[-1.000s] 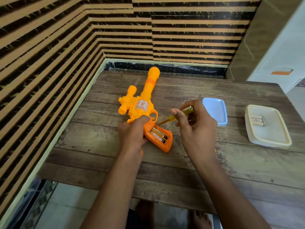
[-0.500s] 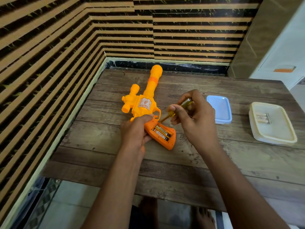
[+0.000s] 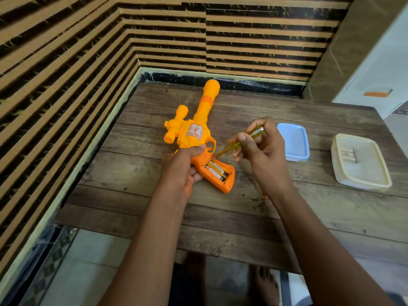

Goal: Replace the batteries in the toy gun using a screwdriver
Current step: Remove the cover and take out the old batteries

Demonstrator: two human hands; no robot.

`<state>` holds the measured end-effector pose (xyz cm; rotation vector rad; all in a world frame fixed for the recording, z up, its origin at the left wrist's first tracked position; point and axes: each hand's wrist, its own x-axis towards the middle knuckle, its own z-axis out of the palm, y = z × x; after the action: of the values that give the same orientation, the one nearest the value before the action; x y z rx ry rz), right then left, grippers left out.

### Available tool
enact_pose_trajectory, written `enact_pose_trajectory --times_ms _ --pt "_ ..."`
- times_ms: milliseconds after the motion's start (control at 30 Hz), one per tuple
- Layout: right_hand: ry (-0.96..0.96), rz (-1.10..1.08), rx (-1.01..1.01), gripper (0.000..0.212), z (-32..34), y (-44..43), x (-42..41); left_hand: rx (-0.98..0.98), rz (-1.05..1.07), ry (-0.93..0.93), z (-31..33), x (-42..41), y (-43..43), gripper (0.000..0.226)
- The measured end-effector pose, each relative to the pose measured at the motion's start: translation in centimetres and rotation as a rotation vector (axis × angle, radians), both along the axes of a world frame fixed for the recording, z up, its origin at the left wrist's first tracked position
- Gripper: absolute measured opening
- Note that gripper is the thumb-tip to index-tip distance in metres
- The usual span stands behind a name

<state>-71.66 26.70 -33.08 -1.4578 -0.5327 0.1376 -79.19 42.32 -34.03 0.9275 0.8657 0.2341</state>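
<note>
An orange toy gun lies flat on the wooden table, barrel pointing away from me. Its grip has the battery compartment open, and two batteries sit inside side by side. My left hand grips the gun's handle from the left side. My right hand holds a yellow screwdriver by its handle; the thin shaft slants down to the upper end of the compartment. The compartment cover is not visible.
A light blue lid or tray lies just right of my right hand. Farther right stands a cream tray holding a few batteries. Striped walls close the left and far sides. A white cabinet stands at the back right.
My right hand with the screwdriver has shifted slightly up and to the right, the tip staying near the compartment. The head view has shifted a little. My left hand keeps its grip on the handle.
</note>
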Motion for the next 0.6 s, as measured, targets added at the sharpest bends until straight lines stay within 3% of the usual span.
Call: enact_pose_trajectory --times_ms 367,600 --pt "-0.497 0.217 -0.408 0.015 3.6 4.7 2.4 -0.089 -0.011 -0.008 0.0 0.1 0.4 0.037" --pt "-0.460 0.277 -0.579 0.017 4.6 6.1 3.4 -0.083 0.008 -0.007 -0.5 0.2 0.3 0.041"
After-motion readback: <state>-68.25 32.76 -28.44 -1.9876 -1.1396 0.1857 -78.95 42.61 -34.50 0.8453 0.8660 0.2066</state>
